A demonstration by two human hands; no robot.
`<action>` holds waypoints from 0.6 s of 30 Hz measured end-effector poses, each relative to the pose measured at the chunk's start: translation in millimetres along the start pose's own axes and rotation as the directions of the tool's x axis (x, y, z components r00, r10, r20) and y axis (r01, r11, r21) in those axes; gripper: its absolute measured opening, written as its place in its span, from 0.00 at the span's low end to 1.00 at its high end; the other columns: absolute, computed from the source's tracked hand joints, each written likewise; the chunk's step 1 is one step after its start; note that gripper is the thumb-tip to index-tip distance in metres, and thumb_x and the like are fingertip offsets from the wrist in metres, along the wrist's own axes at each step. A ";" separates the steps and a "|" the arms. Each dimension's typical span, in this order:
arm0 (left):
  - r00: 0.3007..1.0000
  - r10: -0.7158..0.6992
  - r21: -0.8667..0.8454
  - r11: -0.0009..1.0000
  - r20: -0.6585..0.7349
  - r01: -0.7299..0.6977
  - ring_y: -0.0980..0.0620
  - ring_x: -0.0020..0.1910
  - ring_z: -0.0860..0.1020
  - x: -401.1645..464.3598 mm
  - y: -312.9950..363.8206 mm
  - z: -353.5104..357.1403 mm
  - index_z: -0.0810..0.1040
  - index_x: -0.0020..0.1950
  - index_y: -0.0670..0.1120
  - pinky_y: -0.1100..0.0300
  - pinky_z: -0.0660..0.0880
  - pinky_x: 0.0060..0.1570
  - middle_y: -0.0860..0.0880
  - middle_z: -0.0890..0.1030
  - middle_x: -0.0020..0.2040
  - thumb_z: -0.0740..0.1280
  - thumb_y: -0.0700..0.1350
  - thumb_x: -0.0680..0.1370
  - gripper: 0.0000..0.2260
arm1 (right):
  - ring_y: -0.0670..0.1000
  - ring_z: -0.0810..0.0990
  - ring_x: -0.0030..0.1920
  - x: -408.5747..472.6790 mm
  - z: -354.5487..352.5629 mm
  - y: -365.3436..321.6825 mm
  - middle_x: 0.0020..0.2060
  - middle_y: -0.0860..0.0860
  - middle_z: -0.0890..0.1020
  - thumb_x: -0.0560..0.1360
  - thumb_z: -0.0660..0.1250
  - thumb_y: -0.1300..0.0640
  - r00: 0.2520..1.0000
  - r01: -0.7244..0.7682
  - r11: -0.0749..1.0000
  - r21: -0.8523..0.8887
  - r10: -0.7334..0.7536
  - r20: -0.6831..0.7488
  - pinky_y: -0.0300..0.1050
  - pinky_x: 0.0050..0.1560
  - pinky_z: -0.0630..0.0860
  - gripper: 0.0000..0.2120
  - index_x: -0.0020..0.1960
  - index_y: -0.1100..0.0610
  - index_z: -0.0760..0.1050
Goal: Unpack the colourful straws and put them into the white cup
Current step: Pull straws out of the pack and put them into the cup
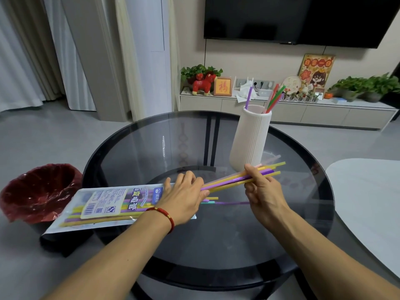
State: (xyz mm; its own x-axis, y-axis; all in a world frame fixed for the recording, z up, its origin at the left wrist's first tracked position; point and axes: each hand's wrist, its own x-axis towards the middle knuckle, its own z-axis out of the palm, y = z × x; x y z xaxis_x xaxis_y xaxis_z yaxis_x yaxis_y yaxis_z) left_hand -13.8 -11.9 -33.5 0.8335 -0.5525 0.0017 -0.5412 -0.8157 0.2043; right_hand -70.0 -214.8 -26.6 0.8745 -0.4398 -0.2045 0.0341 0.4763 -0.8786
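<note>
Colourful plastic straws (242,177): a few already stand in the ribbed white cup (251,137); right hand (263,191) pinches a bunch, left hand (184,198) presses the half-full printed packet (104,206).

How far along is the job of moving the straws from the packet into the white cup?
Partly done. A few straws already stand in the white cup. The right hand pulls a yellow and purple bunch from the packet, which the left hand steadies. More remain inside.

glossy dark glass table (151,148), matt ribbed white cup (251,137), perhaps ceramic, shiny plastic straw packet (104,204), smooth plastic straws (229,180)
</note>
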 end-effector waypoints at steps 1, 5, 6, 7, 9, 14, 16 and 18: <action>1.000 0.008 0.001 1.000 0.001 -0.008 0.49 0.60 0.68 -0.3 1.8 -0.4 0.68 0.57 0.52 0.37 0.60 0.69 0.51 0.68 0.59 0.50 0.56 0.84 0.12 | 0.44 0.67 0.22 -2.8 1.7 3.1 0.27 0.50 0.70 0.78 0.74 0.56 0.999 -0.021 1.000 -0.006 0.022 0.031 0.34 0.19 0.61 0.11 0.41 0.56 0.76; 0.999 0.043 -0.005 0.999 -0.012 -0.043 0.49 0.60 0.67 -2.0 7.8 -0.9 0.69 0.57 0.52 0.38 0.60 0.68 0.51 0.68 0.59 0.50 0.57 0.84 0.13 | 0.46 0.70 0.24 -9.5 12.8 15.6 0.28 0.53 0.74 0.79 0.73 0.56 0.997 -0.004 0.989 -0.147 0.014 0.072 0.36 0.21 0.63 0.09 0.45 0.60 0.78; 0.999 0.039 -0.007 0.999 -0.011 -0.039 0.49 0.61 0.67 -2.5 7.8 -1.1 0.69 0.57 0.52 0.38 0.60 0.68 0.51 0.68 0.59 0.50 0.58 0.84 0.14 | 0.46 0.70 0.23 -8.5 13.8 14.0 0.28 0.54 0.73 0.80 0.71 0.58 0.999 0.032 0.983 -0.182 -0.026 0.032 0.37 0.20 0.63 0.09 0.45 0.62 0.78; 1.000 0.031 -0.004 1.000 -0.003 -0.031 0.49 0.61 0.67 -2.7 6.9 -1.7 0.70 0.57 0.51 0.38 0.60 0.68 0.51 0.68 0.60 0.51 0.58 0.84 0.14 | 0.47 0.69 0.23 -6.6 13.7 9.8 0.26 0.54 0.72 0.80 0.70 0.60 0.997 0.065 0.975 -0.212 -0.070 -0.015 0.37 0.20 0.63 0.09 0.43 0.62 0.77; 0.999 0.021 0.005 1.000 0.037 -0.021 0.49 0.62 0.66 -3.0 5.2 -2.6 0.69 0.58 0.51 0.38 0.59 0.69 0.50 0.67 0.61 0.51 0.58 0.84 0.14 | 0.47 0.66 0.22 -2.5 9.7 -0.3 0.24 0.53 0.70 0.79 0.69 0.62 0.987 0.115 0.968 -0.223 -0.136 -0.083 0.38 0.19 0.61 0.10 0.38 0.61 0.76; 0.995 0.071 -0.026 0.997 0.069 -0.069 0.50 0.62 0.66 -4.9 8.0 -0.8 0.67 0.54 0.53 0.36 0.55 0.71 0.51 0.67 0.61 0.51 0.56 0.84 0.10 | 0.47 0.71 0.21 -7.7 0.5 6.2 0.23 0.53 0.74 0.81 0.69 0.56 0.989 0.105 0.956 -0.273 -0.072 0.129 0.39 0.20 0.64 0.13 0.41 0.62 0.81; 0.995 0.086 -0.039 0.996 0.057 -0.084 0.50 0.62 0.66 -4.8 9.2 0.6 0.65 0.53 0.54 0.37 0.55 0.71 0.51 0.67 0.60 0.52 0.57 0.84 0.09 | 0.50 0.72 0.21 -5.2 -1.9 5.4 0.23 0.56 0.76 0.82 0.67 0.57 0.985 0.140 0.924 -0.357 -0.092 0.148 0.40 0.21 0.68 0.14 0.42 0.64 0.82; 0.996 0.080 -0.048 0.996 0.050 -0.078 0.50 0.61 0.67 -4.7 8.0 2.6 0.66 0.54 0.53 0.39 0.57 0.71 0.52 0.68 0.60 0.54 0.58 0.83 0.10 | 0.51 0.71 0.19 1.3 -8.8 -7.8 0.22 0.57 0.76 0.80 0.66 0.60 0.984 0.179 0.918 -0.355 -0.166 0.068 0.40 0.20 0.70 0.14 0.41 0.66 0.82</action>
State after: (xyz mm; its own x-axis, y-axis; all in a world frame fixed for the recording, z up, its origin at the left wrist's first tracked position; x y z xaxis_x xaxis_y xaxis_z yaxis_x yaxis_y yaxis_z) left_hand -22.3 -16.2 -34.5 0.7807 -0.6241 -0.0308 -0.5985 -0.7610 0.2501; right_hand -73.4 -225.8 -23.8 0.8874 -0.4603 -0.0259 0.0167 0.0881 -0.9960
